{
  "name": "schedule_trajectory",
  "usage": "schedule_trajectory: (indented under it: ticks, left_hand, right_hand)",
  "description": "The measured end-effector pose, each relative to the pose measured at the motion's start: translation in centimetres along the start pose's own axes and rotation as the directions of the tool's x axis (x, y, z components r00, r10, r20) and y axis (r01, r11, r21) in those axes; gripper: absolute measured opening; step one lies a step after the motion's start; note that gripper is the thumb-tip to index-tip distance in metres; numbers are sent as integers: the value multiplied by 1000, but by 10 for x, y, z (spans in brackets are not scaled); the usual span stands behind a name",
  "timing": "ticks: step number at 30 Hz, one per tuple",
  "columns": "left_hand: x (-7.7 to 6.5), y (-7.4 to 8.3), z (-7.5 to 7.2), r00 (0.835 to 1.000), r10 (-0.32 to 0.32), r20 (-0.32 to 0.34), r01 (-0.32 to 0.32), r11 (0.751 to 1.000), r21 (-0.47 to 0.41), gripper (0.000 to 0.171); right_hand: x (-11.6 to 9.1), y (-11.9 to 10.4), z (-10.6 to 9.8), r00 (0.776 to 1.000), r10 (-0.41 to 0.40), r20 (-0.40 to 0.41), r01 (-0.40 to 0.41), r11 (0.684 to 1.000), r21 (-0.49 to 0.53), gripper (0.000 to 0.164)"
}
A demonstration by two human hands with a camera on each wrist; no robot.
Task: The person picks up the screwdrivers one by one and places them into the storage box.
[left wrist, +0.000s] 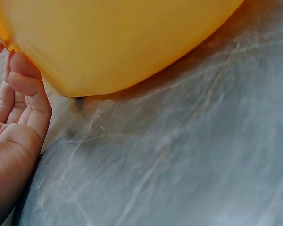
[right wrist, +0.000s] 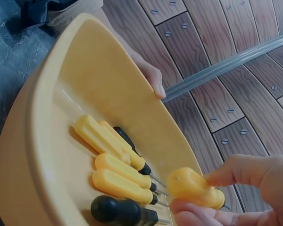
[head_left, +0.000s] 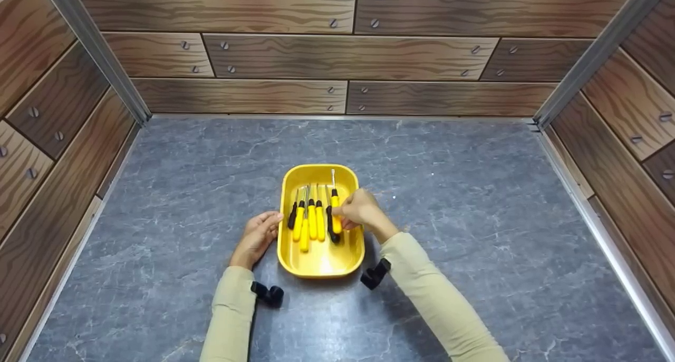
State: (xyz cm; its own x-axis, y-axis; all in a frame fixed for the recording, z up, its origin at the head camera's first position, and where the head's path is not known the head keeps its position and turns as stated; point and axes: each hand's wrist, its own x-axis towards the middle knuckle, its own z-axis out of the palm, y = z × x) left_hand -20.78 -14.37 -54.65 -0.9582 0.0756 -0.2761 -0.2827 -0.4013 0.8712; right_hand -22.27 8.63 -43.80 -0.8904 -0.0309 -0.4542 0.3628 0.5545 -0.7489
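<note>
A yellow plastic tub (head_left: pixel 320 273) stands on the grey marbled surface with several screwdrivers lying in it. At its left side, my left hand (head_left: pixel 257 234) grips the rim, with fingers against the outer wall in the left wrist view. Over the right side, my right hand (head_left: pixel 363 210) pinches the handle of a yellow-handled screwdriver (right wrist: pixel 187 184) between thumb and fingers. That screwdriver's blade points toward the tub's far end. Beside it lies a black-handled screwdriver (head_left: pixel 334 235). Several other yellow-handled screwdrivers (head_left: pixel 312 222) and a small black-handled one (head_left: pixel 292 217) lie further left.
Wood-patterned panels (head_left: pixel 274 58) wall the back and both sides, with metal strips at the corners. The grey marbled surface (head_left: pixel 474 203) extends around the tub. A black wrist camera mount (head_left: pixel 375 274) sits by the right sleeve, another (head_left: pixel 268 294) by the left.
</note>
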Motion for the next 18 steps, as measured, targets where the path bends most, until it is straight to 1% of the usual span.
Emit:
schedule_trajectory:
  ticks: [2,6,14,18]
  left_hand:
    - [0,0,0,1000,-1,3,1,1000,3,9]
    - [0,0,0,1000,-3,-1,3,1000,1,9]
    - [0,-1,0,1000,-1,-3,1,1000,2,7]
    - [1,-1,0,1000,4,4,-4,1000,2,8]
  right_hand:
    - [0,0,2,1000,0,10,0,1000,7,19]
    - [1,-1,5,1000,2,19,-2,1000,3,19]
    - [1,-3,13,999,26,19,-24,998,-65,15]
    - [2,-5,18,999,39,22,-38,997,-69,19]
